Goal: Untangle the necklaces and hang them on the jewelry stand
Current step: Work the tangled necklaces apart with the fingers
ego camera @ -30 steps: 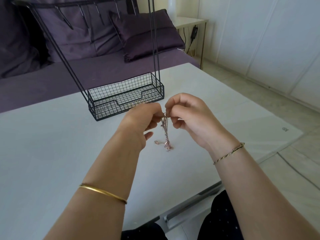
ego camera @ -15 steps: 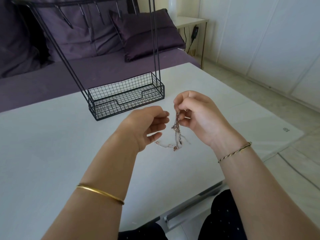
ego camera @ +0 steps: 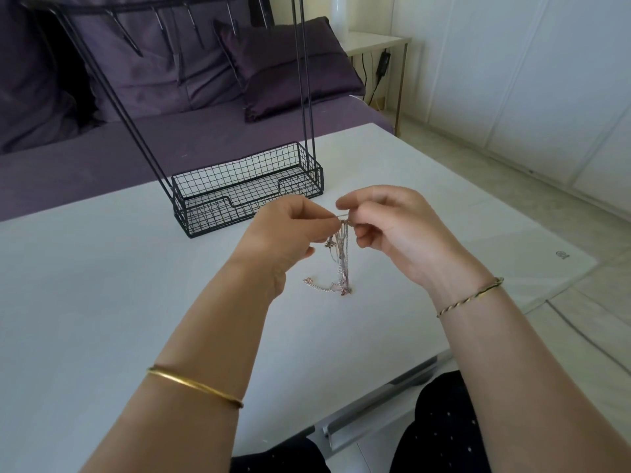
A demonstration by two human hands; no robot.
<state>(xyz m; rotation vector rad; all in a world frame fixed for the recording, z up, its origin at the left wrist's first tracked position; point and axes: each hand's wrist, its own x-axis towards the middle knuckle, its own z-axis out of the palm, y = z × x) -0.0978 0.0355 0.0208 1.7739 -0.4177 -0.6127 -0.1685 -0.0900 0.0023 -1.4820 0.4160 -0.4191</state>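
A tangle of thin silver and rose-gold necklaces (ego camera: 341, 257) hangs between my hands, its lower end lying on the white table (ego camera: 102, 302). My left hand (ego camera: 286, 230) pinches a strand at the top of the bunch. My right hand (ego camera: 386, 227) pinches the chains right beside it, fingers curled. The black wire jewelry stand (ego camera: 246, 189) sits just behind my hands, with a mesh basket base, slanted legs and a top bar of hooks (ego camera: 164, 15) that carry nothing.
A purple sofa (ego camera: 170, 138) with cushions runs behind the table. A small white side table (ego camera: 375, 42) stands at the back right. The table's right edge drops to a tiled floor (ego camera: 546, 336). My knees are under the near edge.
Half a second ago my left hand was off the chains and loosely curled. It has come back to the bunch and pinches a strand next to my right hand.
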